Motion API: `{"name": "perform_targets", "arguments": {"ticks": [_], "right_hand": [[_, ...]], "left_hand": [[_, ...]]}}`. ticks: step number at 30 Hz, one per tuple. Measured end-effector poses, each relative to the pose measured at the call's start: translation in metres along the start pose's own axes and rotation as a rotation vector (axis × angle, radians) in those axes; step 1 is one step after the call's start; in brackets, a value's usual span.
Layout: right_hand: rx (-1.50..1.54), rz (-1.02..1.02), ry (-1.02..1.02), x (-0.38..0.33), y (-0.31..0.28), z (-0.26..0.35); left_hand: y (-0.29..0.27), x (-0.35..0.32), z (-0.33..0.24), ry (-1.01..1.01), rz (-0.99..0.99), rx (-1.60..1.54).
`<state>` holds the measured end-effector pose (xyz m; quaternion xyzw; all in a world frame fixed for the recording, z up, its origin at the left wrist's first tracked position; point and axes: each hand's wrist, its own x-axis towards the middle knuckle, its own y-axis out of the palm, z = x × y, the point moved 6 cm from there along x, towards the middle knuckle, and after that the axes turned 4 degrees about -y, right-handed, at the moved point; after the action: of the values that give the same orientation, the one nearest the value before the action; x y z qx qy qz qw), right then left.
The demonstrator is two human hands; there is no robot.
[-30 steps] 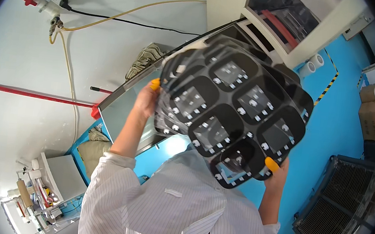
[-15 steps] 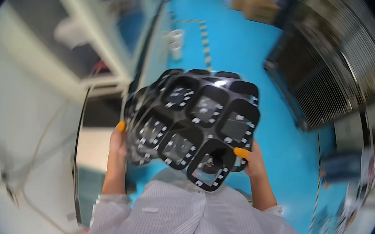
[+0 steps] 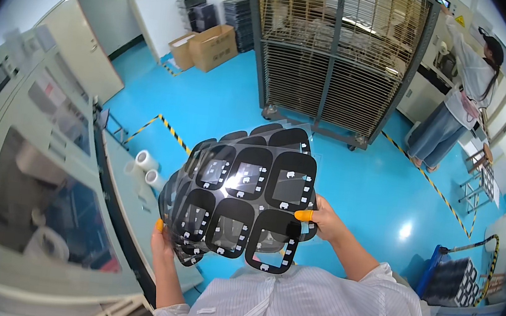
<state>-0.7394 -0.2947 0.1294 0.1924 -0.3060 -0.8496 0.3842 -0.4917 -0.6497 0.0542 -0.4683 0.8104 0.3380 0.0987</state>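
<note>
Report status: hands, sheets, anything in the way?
Left hand and right hand grip stack of black sheets by its edges. Wire rack ahead, apart.

head-worn fisheye, looking down, close above hands [image 3: 238, 231]

The stack of black sheets [image 3: 242, 197] hid most of the left hand [image 3: 162, 241] and the right hand's [image 3: 324, 219] fingers. The sheets below the top one showed only their edges. The wire rack's [image 3: 333, 55] top was cut off.

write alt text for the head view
Both hands, left hand and right hand, hold up a fanned stack of glossy black plastic sheets with clear windows, above a blue floor. A tall wire rack cart stands behind.
</note>
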Motion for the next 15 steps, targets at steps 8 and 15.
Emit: {"name": "perform_targets", "arguments": {"ticks": [8,15], "right_hand": [[-0.063,-0.130,-0.026,0.004,-0.003,0.021],[-0.090,-0.188,0.017,0.025,-0.005,0.024]], "left_hand": [[0.033,0.036,-0.006,-0.060,0.099,0.003],[0.055,0.041,-0.020,0.000,0.040,0.020]]}}
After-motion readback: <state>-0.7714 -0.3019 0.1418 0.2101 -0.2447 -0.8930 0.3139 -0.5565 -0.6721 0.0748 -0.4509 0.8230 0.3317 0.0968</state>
